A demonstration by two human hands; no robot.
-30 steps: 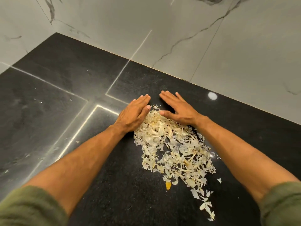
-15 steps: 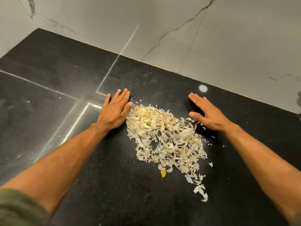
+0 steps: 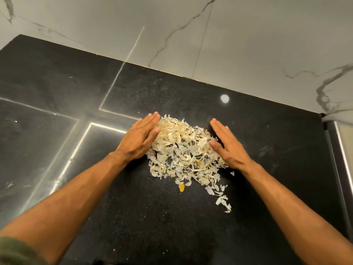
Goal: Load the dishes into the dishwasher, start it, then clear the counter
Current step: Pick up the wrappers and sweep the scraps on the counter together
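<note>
Black stone counter (image 3: pixel 152 226) carries a heap of pale peelings (image 3: pixel 183 150). Your left hand (image 3: pixel 139 138) and right hand (image 3: pixel 227 146) flank it, touching, fingers straight and together.

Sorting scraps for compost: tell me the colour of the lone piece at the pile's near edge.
The lone piece is orange-yellow, unlike the pale cream peels; head view.

White marble wall (image 3: pixel 248 44) along the far edge of the counter (image 3: pixel 152 226)
Grey veins and thin tile seams cross it; at the counter's right edge stands a dark panel (image 3: pixel 333 159) with a bright strip.
</note>
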